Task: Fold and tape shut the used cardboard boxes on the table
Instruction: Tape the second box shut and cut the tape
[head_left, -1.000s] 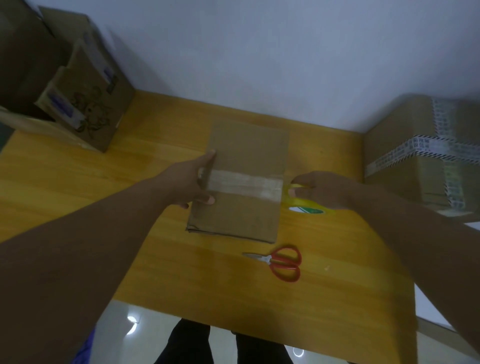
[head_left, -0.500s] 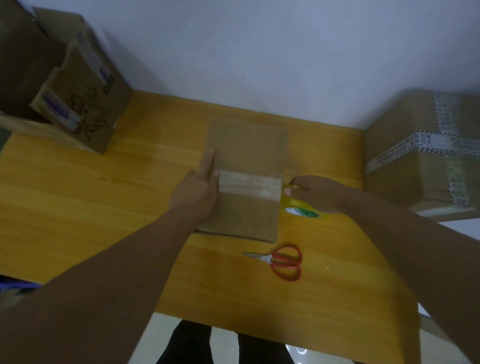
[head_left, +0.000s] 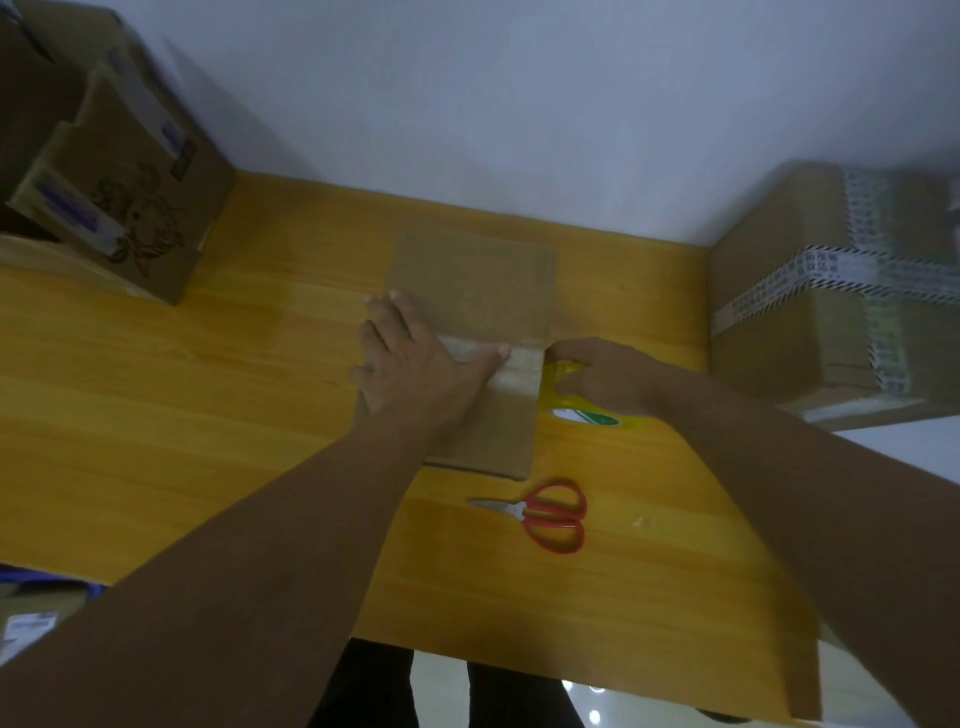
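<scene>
A pale, bluish-white wall (head_left: 519, 104) fills the top of the frame, and below it a yellow-orange wooden table (head_left: 182, 405) runs across the middle, with glossy floor (head_left: 441, 691) showing past its near edge at the bottom. At the upper left stands an open cardboard box (head_left: 140, 208) printed with a brown line drawing and bearing a purple label, too blurred to read. At the right edge sits a sealed box (head_left: 810, 322) crossed by white tape with black characters and striped borders, also unreadable. The flattened cardboard box (head_left: 478, 280) lies on the table at the centre, a strip of clear tape (head_left: 524, 364) across its middle. The left hand (head_left: 415, 364) lies flat on it, fingers straight and spread, the thumb pressing along the strip. The right hand (head_left: 608, 379), just beside the box's right edge, curls its fingers round a yellow tape roll (head_left: 587, 415) with a white-and-green mark. Red-handled scissors (head_left: 545, 514) lie closed, lower centre.
</scene>
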